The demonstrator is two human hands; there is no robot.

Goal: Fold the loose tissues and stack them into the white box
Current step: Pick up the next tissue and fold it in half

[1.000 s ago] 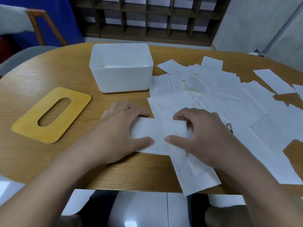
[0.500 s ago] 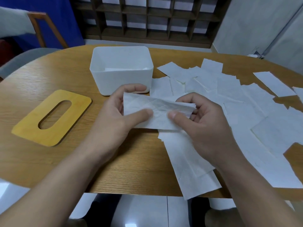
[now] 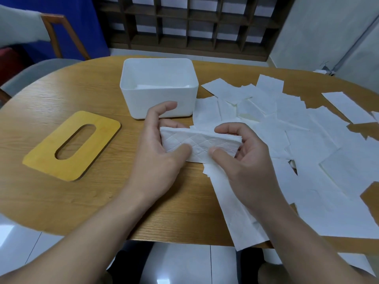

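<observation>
Left hand point(image 3: 158, 158) and right hand point(image 3: 248, 160): bare, no gloves, rings or wristwear visible. Both forearms: uncovered from wrist to lower frame edge, no sleeve in view. Fingernails: short. Lower frame, beneath the table edge: dark clothing, blurred, type not determinable.

One white rectangular plastic box point(image 3: 159, 90) stands on one oval wooden table point(image 3: 61, 95), with one yellow wooden slotted lid point(image 3: 71, 145). Two bare hands hold one folded quilted white tissue point(image 3: 200, 144). The loose white tissues point(image 3: 307, 140) overlap; too many to count exactly.
</observation>
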